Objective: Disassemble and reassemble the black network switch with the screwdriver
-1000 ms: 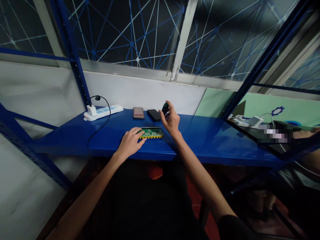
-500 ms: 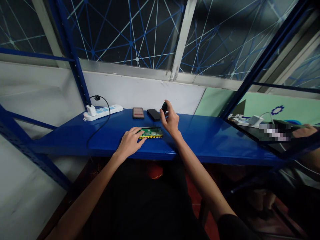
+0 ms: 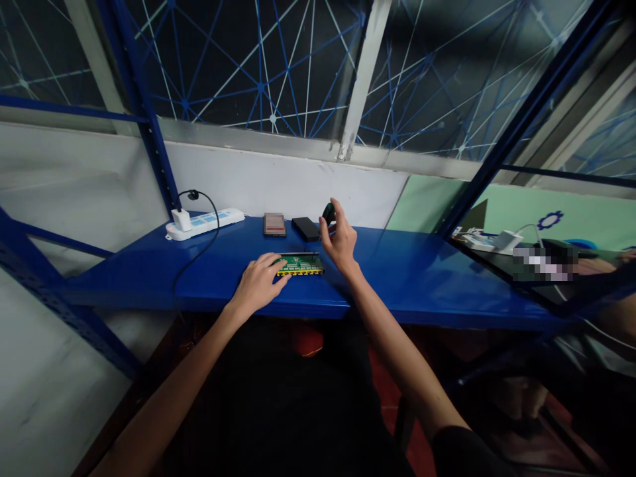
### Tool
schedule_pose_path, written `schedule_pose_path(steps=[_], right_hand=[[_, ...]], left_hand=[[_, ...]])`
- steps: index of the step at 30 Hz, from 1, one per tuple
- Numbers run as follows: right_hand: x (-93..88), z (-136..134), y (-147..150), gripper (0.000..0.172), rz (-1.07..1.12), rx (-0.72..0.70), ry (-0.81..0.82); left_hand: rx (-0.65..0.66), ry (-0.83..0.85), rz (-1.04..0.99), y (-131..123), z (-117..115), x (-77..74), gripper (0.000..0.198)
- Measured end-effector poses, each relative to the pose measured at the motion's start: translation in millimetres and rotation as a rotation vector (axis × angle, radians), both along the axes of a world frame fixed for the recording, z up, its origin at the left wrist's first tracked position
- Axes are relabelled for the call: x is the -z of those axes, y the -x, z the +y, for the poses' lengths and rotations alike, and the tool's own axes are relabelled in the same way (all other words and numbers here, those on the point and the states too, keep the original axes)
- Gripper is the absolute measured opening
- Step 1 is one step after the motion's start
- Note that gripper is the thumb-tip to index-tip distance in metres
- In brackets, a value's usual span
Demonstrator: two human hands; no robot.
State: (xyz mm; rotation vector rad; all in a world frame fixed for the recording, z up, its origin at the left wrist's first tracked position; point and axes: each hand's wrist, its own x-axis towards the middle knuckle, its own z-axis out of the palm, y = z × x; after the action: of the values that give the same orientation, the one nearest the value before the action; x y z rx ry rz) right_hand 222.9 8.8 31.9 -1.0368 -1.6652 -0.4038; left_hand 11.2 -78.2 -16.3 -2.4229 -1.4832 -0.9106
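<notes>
My left hand [image 3: 259, 275] grips the left end of a green circuit board [image 3: 299, 261] on the blue table, fingers over its top and thumb at the near edge. A row of yellow-edged ports runs along the board's front, and a pale metal edge lies behind. Above the board's right end, my right hand [image 3: 340, 242] is raised, thumb and fingers closed on a dark rounded object [image 3: 328, 213] that looks like a screwdriver handle. Whether a shaft reaches down to the board I cannot make out. Just behind lies a flat black box [image 3: 305, 228].
A small flat device [image 3: 275, 224] with a reddish-grey face lies near the wall. At the back left, a white power strip [image 3: 223, 218] carries a plug with a black cable hanging over the table [image 3: 397, 265]. Blue posts flank the table. Another person sits at the right.
My right hand and the dark object have shifted very slightly to the right. My left hand and the board are still. The person's hand at the far right has moved lower and left.
</notes>
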Motion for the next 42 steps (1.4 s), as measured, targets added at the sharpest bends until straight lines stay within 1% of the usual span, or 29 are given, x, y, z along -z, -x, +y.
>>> schedule_pose_path(steps=[3,7,12,14,19,24,29,35,39,42], right_hand=[[-0.4,-0.3,0.0,0.055,0.011,0.013,-0.011],[-1.3,-1.1,0.2,0.054,-0.013,0.0,0.027],[-0.4,0.8,-0.9,0.059,-0.032,0.018,0.064],[0.0,1.1,-1.4,0.06,-0.036,0.028,0.058],[-0.6,0.9,-1.4,0.057,-0.029,-0.002,0.023],[-1.8,0.3,-1.1,0.06,-0.026,0.005,0.011],[-0.8,0.3,-1.4,0.054,-0.032,-0.021,0.035],[-0.9,0.4,-1.1,0.058,-0.023,0.018,-0.02],[-2.2,-1.5,-0.3,0.054,-0.024,-0.01,-0.001],[-2.3,-0.8,-0.5,0.052,-0.006,-0.001,0.0]], left_hand=[[-0.002,-0.001,0.004,-0.4,-0.7,-0.8,0.033],[-0.003,-0.007,-0.001,0.0,-0.3,0.0,0.032],[0.006,-0.014,-0.006,0.4,0.3,0.7,0.032],[0.005,-0.008,-0.003,0.4,0.3,0.6,0.032],[0.007,-0.008,-0.01,0.2,-0.2,-0.1,0.032],[0.003,-0.01,-0.008,0.2,-0.9,-0.5,0.032],[-0.001,-0.012,-0.003,0.5,-0.5,0.2,0.032],[0.008,-0.026,-0.007,0.5,-0.2,0.8,0.031],[0.009,-0.033,-0.005,0.6,-0.1,0.8,0.031],[0.004,-0.025,-0.002,0.5,-0.5,0.0,0.031]])
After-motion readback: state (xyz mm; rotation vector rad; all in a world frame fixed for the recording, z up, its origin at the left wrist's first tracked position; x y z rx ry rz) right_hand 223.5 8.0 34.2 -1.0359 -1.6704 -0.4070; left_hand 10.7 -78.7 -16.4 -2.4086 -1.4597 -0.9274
